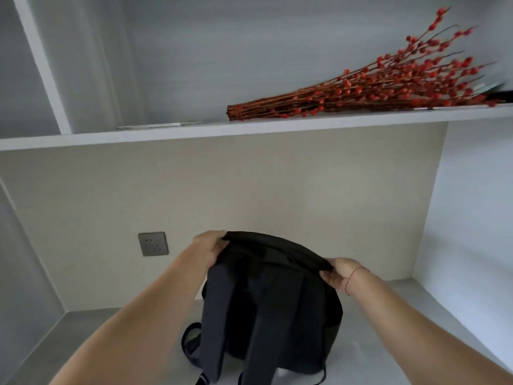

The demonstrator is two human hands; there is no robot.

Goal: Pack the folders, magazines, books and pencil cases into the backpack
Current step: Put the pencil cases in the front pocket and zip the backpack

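A black backpack [273, 307] stands upright on the grey desk [388, 323], its shoulder straps facing me. My left hand [209, 245] grips the top edge of the backpack at its left corner. My right hand [340, 273] grips the same top edge at the right; a thin red string circles that wrist. No folders, magazines, books or pencil cases show on the desk. A thin flat white item [155, 125], perhaps paper or a folder, lies on the shelf above.
A white shelf [249, 130] runs across above the desk, carrying a bundle of red-berry branches [383, 87]. A grey wall socket [153, 243] sits left of the backpack. Side walls close the alcove on both sides.
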